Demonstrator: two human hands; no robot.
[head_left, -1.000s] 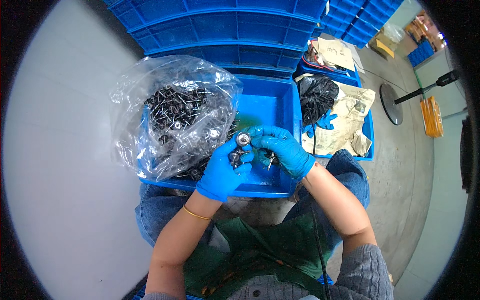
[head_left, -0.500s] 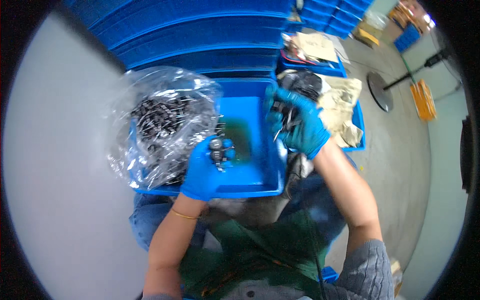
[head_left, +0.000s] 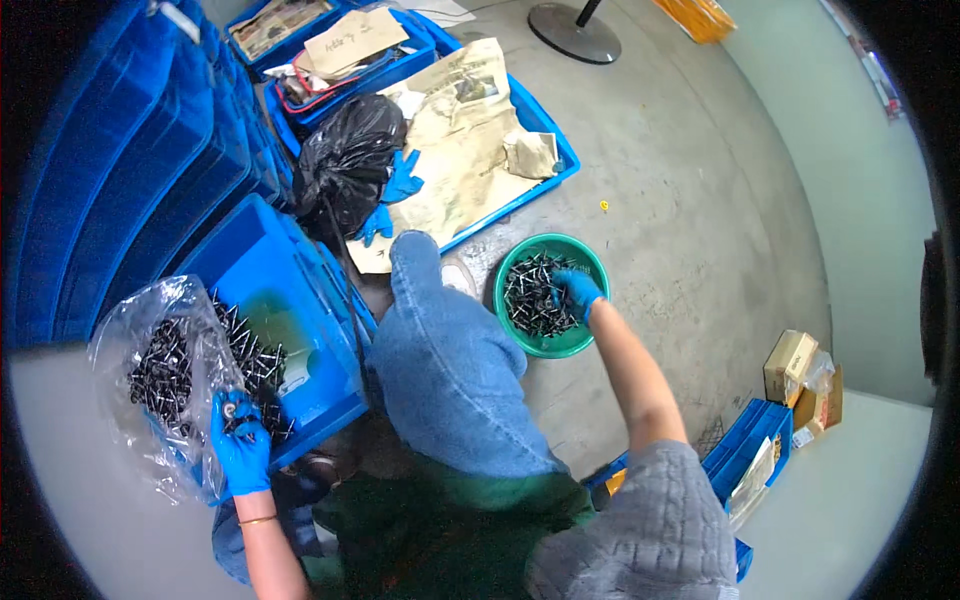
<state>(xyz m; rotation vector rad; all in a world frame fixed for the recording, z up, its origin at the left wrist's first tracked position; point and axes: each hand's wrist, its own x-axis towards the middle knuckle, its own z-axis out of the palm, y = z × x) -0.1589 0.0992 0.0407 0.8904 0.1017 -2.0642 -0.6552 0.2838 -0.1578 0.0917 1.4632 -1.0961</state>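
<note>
My left hand (head_left: 240, 450), in a blue glove, is closed around a few small dark screw-like metal pieces (head_left: 230, 410), one with a shiny round end. It is at the near edge of a clear plastic bag (head_left: 128, 425). More such pieces fill the bag and spill into the blue bin (head_left: 325, 385) beneath. Off to the right, my gloved right hand (head_left: 580, 292) reaches into a green basin (head_left: 550, 350) on the floor. Similar dark pieces (head_left: 530, 300) are heaped in the basin. The right fingertips are partly hidden among them, so their grip is unclear.
Tall stacked blue crates (head_left: 130, 170) stand at the left. Beyond my knee, a blue tray (head_left: 565, 165) carries brown paper, a black plastic bag (head_left: 350, 165) and loose blue gloves (head_left: 402, 178). Cardboard boxes (head_left: 790, 365) are at the right. A round stand base (head_left: 575, 35) is far off.
The view has turned to the right. My right hand has gone from above the blue bin, holding dark pieces, to the green basin. My left hand still holds its pieces near the bag.
</note>
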